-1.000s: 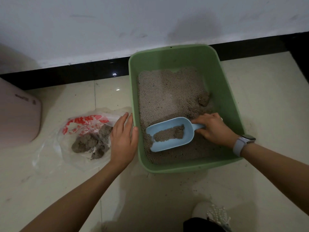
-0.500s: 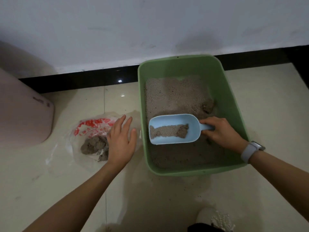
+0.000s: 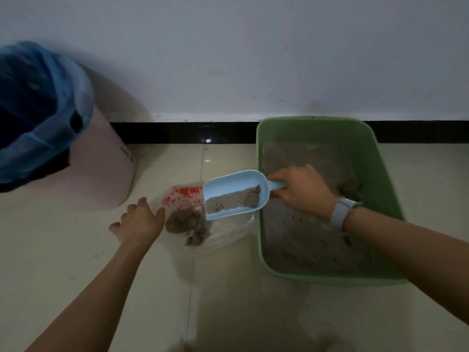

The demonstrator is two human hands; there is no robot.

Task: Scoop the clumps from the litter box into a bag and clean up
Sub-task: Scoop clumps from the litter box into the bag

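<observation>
Head view: we hold the scoop (image 3: 234, 193) by its handle in the clenched right hand (image 3: 302, 190), loaded, over the bag (image 3: 218, 237) beside the litter box (image 3: 261, 224). The left hand (image 3: 138, 221), fingers spread, rests at the bag's edge. Next, tilt to empty. The bag's red print is unreadable.

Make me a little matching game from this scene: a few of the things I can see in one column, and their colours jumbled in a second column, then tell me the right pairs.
Things:
1. scoop
2. litter box
3. bin
4. watch

Colours:
A. green
B. white
C. light blue
D. pink

Right pairs: 1-C, 2-A, 3-D, 4-B.

The right hand holds the scoop over the plastic bag; the left hand rests at the bag's edge.
</observation>
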